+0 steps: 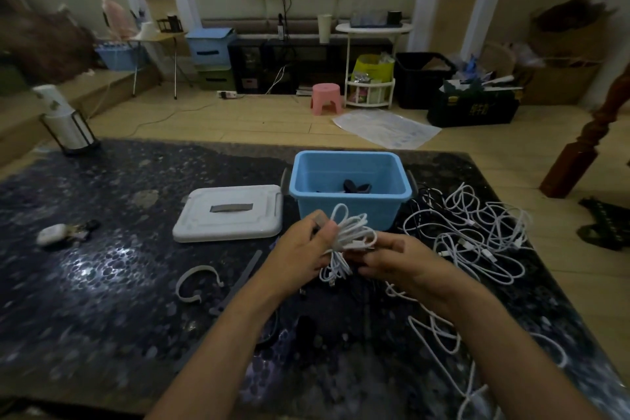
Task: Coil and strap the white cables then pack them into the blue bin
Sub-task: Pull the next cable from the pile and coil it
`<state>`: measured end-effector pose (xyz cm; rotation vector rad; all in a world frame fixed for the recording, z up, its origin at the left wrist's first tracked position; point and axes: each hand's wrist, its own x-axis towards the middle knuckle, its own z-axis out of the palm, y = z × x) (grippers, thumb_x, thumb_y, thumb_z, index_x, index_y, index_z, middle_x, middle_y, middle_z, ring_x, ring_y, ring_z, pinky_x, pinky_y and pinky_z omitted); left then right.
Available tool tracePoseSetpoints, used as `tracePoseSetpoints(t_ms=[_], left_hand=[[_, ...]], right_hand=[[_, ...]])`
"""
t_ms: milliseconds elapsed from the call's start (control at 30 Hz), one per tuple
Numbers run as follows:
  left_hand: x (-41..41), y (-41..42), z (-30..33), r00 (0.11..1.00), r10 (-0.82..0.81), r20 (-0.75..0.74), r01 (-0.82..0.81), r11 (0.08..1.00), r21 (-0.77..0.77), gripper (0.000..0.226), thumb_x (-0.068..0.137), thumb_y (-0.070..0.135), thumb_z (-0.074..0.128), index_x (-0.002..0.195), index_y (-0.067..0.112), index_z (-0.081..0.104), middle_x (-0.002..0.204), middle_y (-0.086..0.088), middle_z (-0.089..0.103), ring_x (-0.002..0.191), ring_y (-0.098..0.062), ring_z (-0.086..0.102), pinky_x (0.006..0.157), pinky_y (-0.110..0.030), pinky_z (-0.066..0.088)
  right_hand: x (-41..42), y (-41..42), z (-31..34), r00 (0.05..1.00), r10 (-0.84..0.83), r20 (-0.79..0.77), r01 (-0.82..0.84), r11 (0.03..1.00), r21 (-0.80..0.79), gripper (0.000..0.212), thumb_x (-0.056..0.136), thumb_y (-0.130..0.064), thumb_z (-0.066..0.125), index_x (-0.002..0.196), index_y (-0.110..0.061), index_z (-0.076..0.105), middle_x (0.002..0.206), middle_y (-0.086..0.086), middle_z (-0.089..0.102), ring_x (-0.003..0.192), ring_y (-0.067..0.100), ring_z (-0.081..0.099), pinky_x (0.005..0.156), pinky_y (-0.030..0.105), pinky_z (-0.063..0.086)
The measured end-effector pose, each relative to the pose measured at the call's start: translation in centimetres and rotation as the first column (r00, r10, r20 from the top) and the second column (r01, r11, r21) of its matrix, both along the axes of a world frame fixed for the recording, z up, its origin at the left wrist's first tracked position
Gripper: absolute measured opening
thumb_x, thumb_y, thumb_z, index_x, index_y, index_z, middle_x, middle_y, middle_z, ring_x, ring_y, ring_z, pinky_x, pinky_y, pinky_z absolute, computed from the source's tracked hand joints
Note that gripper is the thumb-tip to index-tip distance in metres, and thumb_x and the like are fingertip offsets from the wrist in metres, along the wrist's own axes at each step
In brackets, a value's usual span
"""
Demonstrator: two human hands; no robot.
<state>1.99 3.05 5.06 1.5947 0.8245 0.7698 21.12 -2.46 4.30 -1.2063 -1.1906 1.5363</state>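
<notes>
Left hand (300, 254) & right hand (392, 259) grip one coiled white cable (351, 235), unstrapped; blue bin (347, 211) holds no white coils; loose cables (477, 232) remain on tabletop (102, 283).

a dark speckled table (102, 300) with a glossy top carries everything. near its middle stands a blue bin (351, 196), and just to its left lies a white lid (228, 213) with a grey handle. to the bin's right sprawls a loose tangle of white cables (477, 235), mixed with a few black ones. a curved white strap (196, 281) and a straight grey strap (238, 280) lie in front of the lid. at the left edge rests a small white case (51, 235) with keys, and a lantern-shaped holder (70, 126) stands at the far left corner.
</notes>
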Motion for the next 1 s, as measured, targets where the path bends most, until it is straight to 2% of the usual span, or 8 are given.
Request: tracePoseSetpoints(t_ms=[133,233,333,433,533,700,867,1000], left_hand=[[-0.1,0.4,-1.0,0.993,-0.031,-0.116,0.05,0.984,0.171,0.028,0.099,0.039,0.049,0.072,0.029,0.051,0.055,0.01,0.049,0.047,-0.007,0.039,0.046,-0.022,0.032],[0.2,0.0,-1.2,0.97,-0.03,-0.24,0.103,0.949,0.297,0.029,0.098,0.046,0.053,0.072,0.034,0.056,0.058,0.012,0.054,0.052,-0.007,0.047,0.054,-0.03,0.039],[0.2,-0.2,-1.1,0.958,-0.056,-0.281,0.136,0.951,0.276,0.022,0.098,0.046,0.055,0.086,0.034,0.069,0.058,0.008,0.061,0.053,-0.009,0.055,0.056,-0.032,0.045],[0.0,0.1,-1.4,0.952,-0.044,-0.304,0.135,0.949,0.286,0.033,0.094,0.05,0.051,0.095,0.026,0.074,0.065,-0.003,0.068,0.058,-0.017,0.063,0.062,-0.039,0.051],[0.1,0.1,-1.9,0.963,-0.028,-0.268,0.102,0.958,0.27,0.046,0.09,0.054,0.046,0.093,0.018,0.074,0.071,-0.007,0.071,0.067,-0.026,0.066,0.067,-0.043,0.052],[0.6,0.0,-2.4,0.974,0.054,-0.222,0.001,0.97,0.241,0.017,0.086,0.047,0.053,0.079,0.033,0.058,0.067,0.007,0.064,0.064,-0.011,0.059,0.068,-0.043,0.05],[0.8,-0.1,-2.5,0.981,0.055,-0.184,-0.016,0.978,0.21,0.024,0.085,0.041,0.06,0.083,0.017,0.057,0.063,0.005,0.059,0.059,-0.01,0.052,0.062,-0.034,0.042],[0.9,0.5,-2.9,0.989,0.042,-0.143,-0.014,0.982,0.187,0.027,0.077,0.046,0.06,0.072,0.02,0.057,0.063,-0.002,0.056,0.06,-0.014,0.049,0.062,-0.034,0.039]], right_hand=[[0.4,-0.3,0.3,0.988,-0.072,-0.135,0.058,0.992,-0.11,0.045,0.089,-0.049,0.063,0.118,-0.014,0.068,0.117,0.008,0.073,0.112,0.021,0.069,0.1,0.039,0.05],[-0.2,-0.2,0.2,0.995,-0.092,0.033,0.093,0.995,-0.046,0.056,0.082,-0.056,0.058,0.11,-0.01,0.074,0.108,0.008,0.076,0.102,0.019,0.072,0.092,0.031,0.053],[-1.1,-0.5,0.1,0.975,-0.175,0.138,0.166,0.983,0.074,0.039,0.089,-0.042,0.064,0.103,-0.009,0.078,0.097,0.006,0.078,0.09,0.012,0.074,0.071,0.012,0.052],[-1.7,-0.5,-0.3,0.967,-0.22,0.132,0.204,0.971,0.124,0.037,0.087,-0.041,0.068,0.098,-0.008,0.078,0.095,0.01,0.078,0.098,0.025,0.073,0.08,0.022,0.055],[-2.0,-0.4,-0.7,0.962,-0.245,0.123,0.23,0.965,0.121,0.037,0.086,-0.042,0.068,0.097,-0.008,0.079,0.093,0.009,0.078,0.096,0.025,0.073,0.087,0.031,0.056],[-2.5,0.1,-1.0,0.945,-0.317,0.081,0.304,0.942,0.144,0.02,0.094,-0.022,0.065,0.106,-0.011,0.077,0.098,0.006,0.078,0.099,0.022,0.073,0.092,0.034,0.056],[-2.2,0.3,-1.3,0.949,-0.305,0.082,0.292,0.946,0.145,0.022,0.093,-0.009,0.064,0.11,-0.014,0.076,0.101,0.004,0.078,0.1,0.019,0.073,0.094,0.035,0.055],[-2.2,0.1,-1.2,0.945,-0.323,0.062,0.313,0.941,0.125,0.021,0.093,-0.009,0.062,0.107,-0.012,0.077,0.099,0.005,0.078,0.101,0.021,0.072,0.092,0.032,0.055]])
